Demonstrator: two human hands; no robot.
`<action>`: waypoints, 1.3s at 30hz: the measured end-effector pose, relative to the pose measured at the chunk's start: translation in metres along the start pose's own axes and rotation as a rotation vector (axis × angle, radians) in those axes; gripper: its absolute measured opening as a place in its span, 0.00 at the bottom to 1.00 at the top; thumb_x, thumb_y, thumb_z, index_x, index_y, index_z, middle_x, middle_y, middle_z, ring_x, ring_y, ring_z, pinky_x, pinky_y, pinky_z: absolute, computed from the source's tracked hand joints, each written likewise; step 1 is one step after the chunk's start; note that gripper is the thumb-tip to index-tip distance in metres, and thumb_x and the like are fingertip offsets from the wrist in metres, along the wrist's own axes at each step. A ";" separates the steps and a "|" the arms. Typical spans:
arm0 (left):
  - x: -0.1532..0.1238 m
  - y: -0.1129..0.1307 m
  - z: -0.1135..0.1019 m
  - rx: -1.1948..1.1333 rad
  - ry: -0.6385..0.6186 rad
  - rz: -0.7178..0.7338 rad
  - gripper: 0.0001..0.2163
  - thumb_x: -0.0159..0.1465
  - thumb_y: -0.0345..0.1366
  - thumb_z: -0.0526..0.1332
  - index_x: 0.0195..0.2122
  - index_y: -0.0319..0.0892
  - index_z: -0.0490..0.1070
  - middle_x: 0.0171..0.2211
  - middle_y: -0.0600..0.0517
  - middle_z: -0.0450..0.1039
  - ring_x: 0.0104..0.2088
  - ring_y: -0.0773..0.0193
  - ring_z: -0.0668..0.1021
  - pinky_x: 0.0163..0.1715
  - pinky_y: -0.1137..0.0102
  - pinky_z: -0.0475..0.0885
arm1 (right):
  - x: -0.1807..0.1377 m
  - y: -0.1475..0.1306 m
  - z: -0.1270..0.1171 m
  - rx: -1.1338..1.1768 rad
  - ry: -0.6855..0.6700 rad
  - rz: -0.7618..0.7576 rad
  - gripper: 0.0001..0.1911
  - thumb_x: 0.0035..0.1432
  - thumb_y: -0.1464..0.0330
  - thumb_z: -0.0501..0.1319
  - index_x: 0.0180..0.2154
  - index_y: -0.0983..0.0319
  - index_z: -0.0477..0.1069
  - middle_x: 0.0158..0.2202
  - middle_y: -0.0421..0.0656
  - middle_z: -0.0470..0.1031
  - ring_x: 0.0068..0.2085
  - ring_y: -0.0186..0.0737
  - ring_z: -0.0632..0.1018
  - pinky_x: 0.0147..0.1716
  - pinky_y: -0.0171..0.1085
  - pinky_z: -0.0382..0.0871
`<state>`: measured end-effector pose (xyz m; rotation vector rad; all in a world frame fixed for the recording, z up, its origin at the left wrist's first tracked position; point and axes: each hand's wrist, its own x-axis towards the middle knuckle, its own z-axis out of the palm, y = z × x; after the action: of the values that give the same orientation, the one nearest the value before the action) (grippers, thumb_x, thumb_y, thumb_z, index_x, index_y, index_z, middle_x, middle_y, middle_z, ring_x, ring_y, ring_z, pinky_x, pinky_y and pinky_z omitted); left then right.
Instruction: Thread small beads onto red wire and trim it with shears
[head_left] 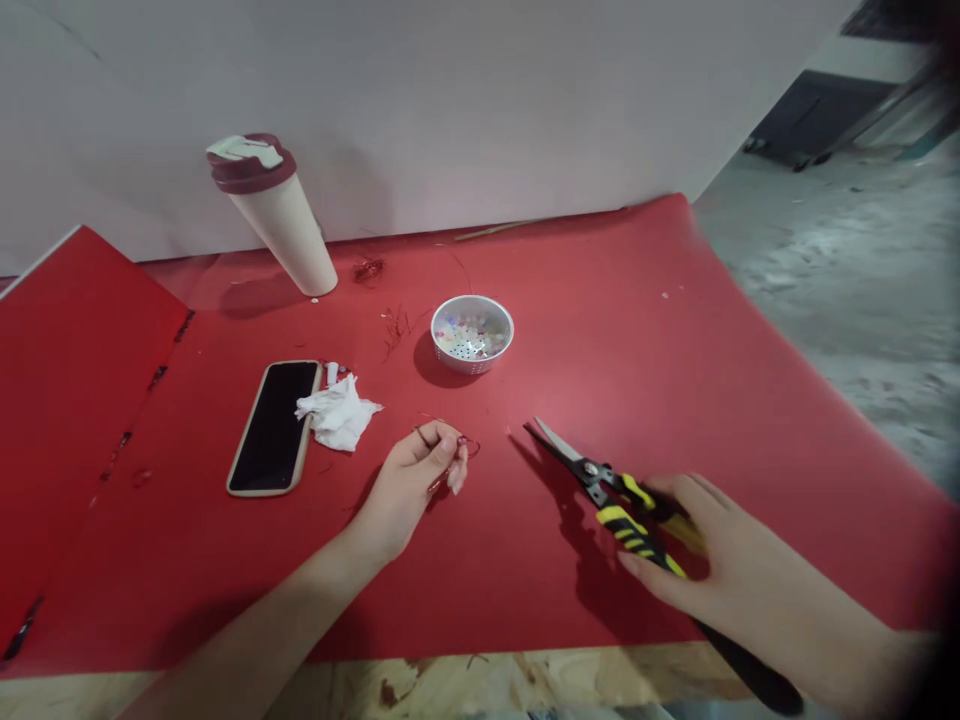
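Observation:
My left hand [420,480] is closed in a pinch on a thin dark red wire [474,445], which loops out past the fingertips; a small bead seems to sit at the pinch. In my right hand [712,550] are yellow-and-black scissors [592,470], raised a little over the red surface, tips toward the far left and blades slightly apart. Beyond my hands stands a small white perforated bowl [472,335] with several tiny coloured beads in it.
A phone [274,430] lies at the left with a crumpled tissue [341,412] against it. Behind them a cream tumbler [289,230] stands near the wall. Red wire scraps [395,328] lie left of the bowl. The red-covered table [675,400] ends at the right above a grey floor.

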<state>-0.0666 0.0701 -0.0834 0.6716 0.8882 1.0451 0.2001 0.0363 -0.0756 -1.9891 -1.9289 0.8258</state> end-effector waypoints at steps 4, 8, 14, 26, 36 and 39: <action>0.001 0.000 -0.001 -0.009 0.012 -0.010 0.10 0.61 0.39 0.59 0.26 0.39 0.65 0.18 0.58 0.58 0.21 0.73 0.63 0.26 0.74 0.57 | -0.016 -0.015 0.002 0.522 -0.212 0.042 0.22 0.42 0.54 0.62 0.39 0.58 0.70 0.33 0.49 0.75 0.34 0.50 0.77 0.32 0.43 0.70; 0.001 -0.001 -0.002 -0.071 -0.001 -0.022 0.09 0.62 0.37 0.57 0.26 0.38 0.65 0.18 0.58 0.57 0.20 0.74 0.63 0.25 0.75 0.57 | -0.016 -0.036 0.011 0.600 -0.103 0.128 0.23 0.48 0.51 0.57 0.40 0.59 0.69 0.34 0.49 0.75 0.34 0.48 0.76 0.32 0.43 0.70; -0.002 0.005 0.003 -0.274 -0.020 -0.090 0.10 0.64 0.33 0.55 0.25 0.36 0.65 0.15 0.60 0.51 0.17 0.75 0.58 0.23 0.75 0.57 | 0.020 -0.050 0.035 -0.229 0.352 0.018 0.23 0.46 0.58 0.60 0.42 0.64 0.66 0.37 0.52 0.69 0.40 0.56 0.71 0.34 0.48 0.67; -0.006 0.000 0.004 -0.292 -0.039 -0.180 0.10 0.64 0.35 0.55 0.27 0.35 0.67 0.13 0.62 0.50 0.15 0.78 0.55 0.20 0.79 0.57 | 0.020 -0.120 0.068 1.219 -0.068 0.079 0.11 0.54 0.59 0.60 0.30 0.59 0.68 0.29 0.39 0.70 0.33 0.36 0.71 0.34 0.35 0.67; -0.006 -0.006 0.003 -0.236 -0.050 -0.107 0.10 0.61 0.37 0.59 0.26 0.38 0.64 0.14 0.60 0.57 0.15 0.77 0.57 0.22 0.79 0.58 | 0.028 -0.121 0.074 1.497 -0.240 0.116 0.11 0.53 0.61 0.63 0.23 0.61 0.69 0.22 0.36 0.64 0.26 0.30 0.65 0.28 0.31 0.62; -0.005 -0.008 0.004 -0.222 -0.052 -0.097 0.10 0.61 0.38 0.59 0.25 0.38 0.63 0.14 0.60 0.57 0.15 0.77 0.57 0.22 0.78 0.57 | 0.028 -0.118 0.076 1.487 -0.251 0.086 0.11 0.54 0.62 0.62 0.24 0.61 0.69 0.22 0.36 0.65 0.26 0.30 0.65 0.29 0.30 0.62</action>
<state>-0.0611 0.0620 -0.0866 0.4632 0.7399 1.0166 0.0589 0.0586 -0.0787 -0.9980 -0.6840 1.8066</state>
